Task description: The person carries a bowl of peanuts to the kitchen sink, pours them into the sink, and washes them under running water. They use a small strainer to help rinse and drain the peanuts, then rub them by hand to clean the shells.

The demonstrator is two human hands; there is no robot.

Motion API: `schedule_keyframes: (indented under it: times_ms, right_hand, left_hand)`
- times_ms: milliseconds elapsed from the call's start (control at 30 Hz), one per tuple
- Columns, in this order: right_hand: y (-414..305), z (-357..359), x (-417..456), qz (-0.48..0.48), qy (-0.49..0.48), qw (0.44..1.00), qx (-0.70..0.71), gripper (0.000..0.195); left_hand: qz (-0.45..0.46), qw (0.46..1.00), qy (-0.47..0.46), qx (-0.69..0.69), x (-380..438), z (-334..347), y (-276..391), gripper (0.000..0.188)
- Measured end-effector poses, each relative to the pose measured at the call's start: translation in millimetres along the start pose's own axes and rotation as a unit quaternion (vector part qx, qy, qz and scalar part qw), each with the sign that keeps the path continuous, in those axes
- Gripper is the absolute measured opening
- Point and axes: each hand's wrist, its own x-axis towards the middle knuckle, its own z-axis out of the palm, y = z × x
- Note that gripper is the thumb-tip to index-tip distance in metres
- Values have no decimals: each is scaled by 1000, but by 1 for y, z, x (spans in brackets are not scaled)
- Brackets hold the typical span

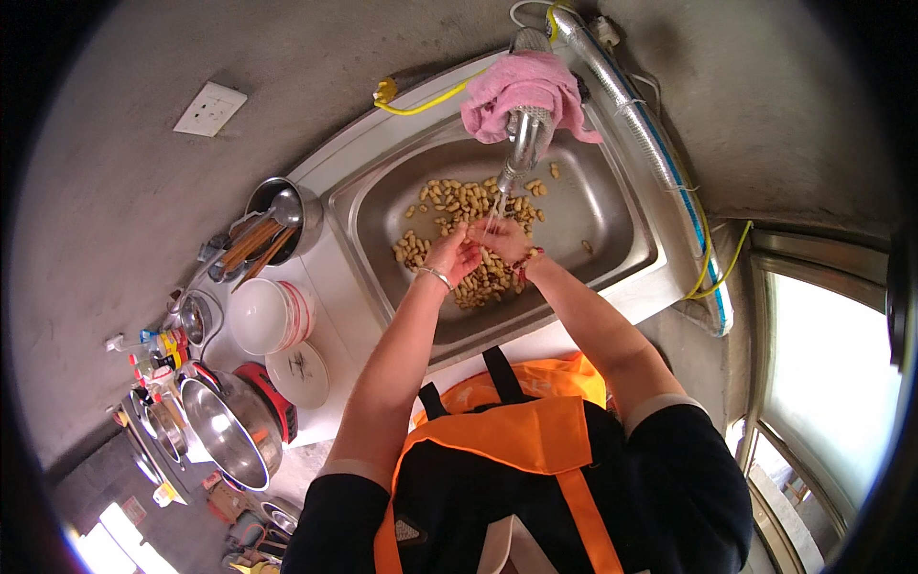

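Water runs from a metal faucet (525,147) onto my two hands, which meet low over a stainless steel sink (606,208). My left hand (455,257) has its fingers curled and its tips close to the right hand. My right hand (504,240) sits directly in the stream, blurred by the water. Whether either one holds something small between the fingers is hidden. Beneath and around them lie many unshelled peanuts (466,201), heaped mostly in the left half of the basin. A single peanut (587,247) rests apart at the right.
A pink cloth (527,82) drapes the faucet. Left of the sink stand a metal pot (310,215) with chopsticks and a ladle, stacked white bowls (262,316), a plate (297,374) and a large steel basin (222,430). A foil-wrapped pipe (642,136) runs along the right side.
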Motion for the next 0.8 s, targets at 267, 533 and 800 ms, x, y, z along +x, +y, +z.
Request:
schedule_keyframes:
  times_ms: [267, 533, 800]
  right_hand:
    - [97, 11, -19, 7, 135, 783, -608, 28]
    - [95, -20, 3, 51, 52, 976, -205, 23]
    - [-14, -9, -6, -7, 43, 996, 81, 29]
  left_hand:
    - [32, 997, 61, 37, 3, -63, 1, 26]
    - [-50, 995, 28, 80, 18, -35, -21, 18]
    - [-10, 991, -128, 36, 15, 17, -9, 9]
